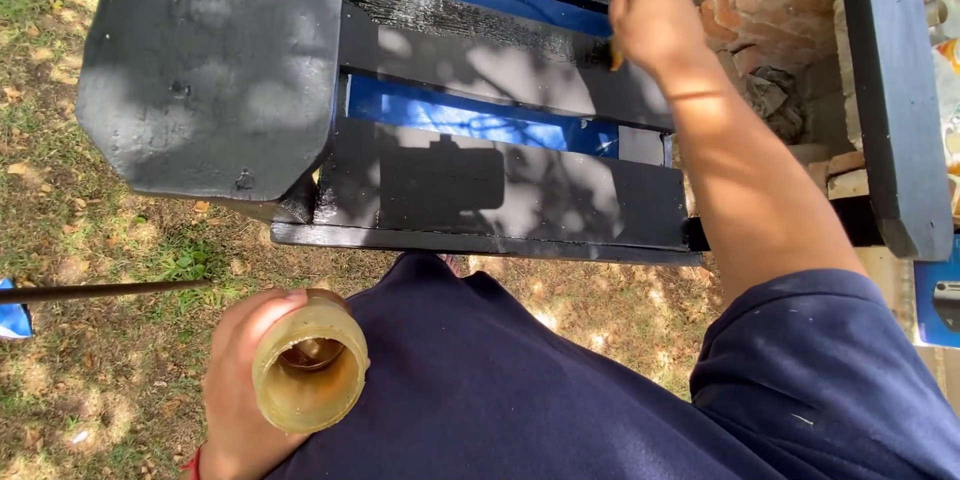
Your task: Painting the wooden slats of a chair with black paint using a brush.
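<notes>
Blue packet (pixel 12 320) at the far left edge of the frame, mid-height, cut off so that only a corner shows; no label readable. Blue box-like thing (pixel 938 298) at the right edge, lower half, also cut off, kind not clear. Blue sheet (pixel 470 118) visible through the gaps between the black slats, upper centre.

Black-painted wooden piece (pixel 480 180) filling the upper half of the frame, built of slats, with a broad flat panel (pixel 215 60) at upper left and a black upright board (pixel 890 90) at the right edge; whole shape hard to make out, top cut off by the frame. Topmost slat glossy, lower ones matt and dappled with leaf shadow. Brick wall (pixel 770 0) behind, upper right, partly hidden by the arm. Thin dark stick (pixel 100 291) lying over the grass (pixel 90 240) at left.

Right hand (pixel 650 18) in the upper right of centre, closed in a fist around a brush (pixel 616 55); only a small yellowish bit of the brush shows below the fist, resting against a black slat, bristles hidden. Left hand (pixel 240 390) at lower left, fingers wrapped around a yellowish cup (pixel 310 365), mouth tilted toward the camera, brownish inside, contents not clear. Dark blue shirt (pixel 520 390) covering the lower centre and right.
</notes>
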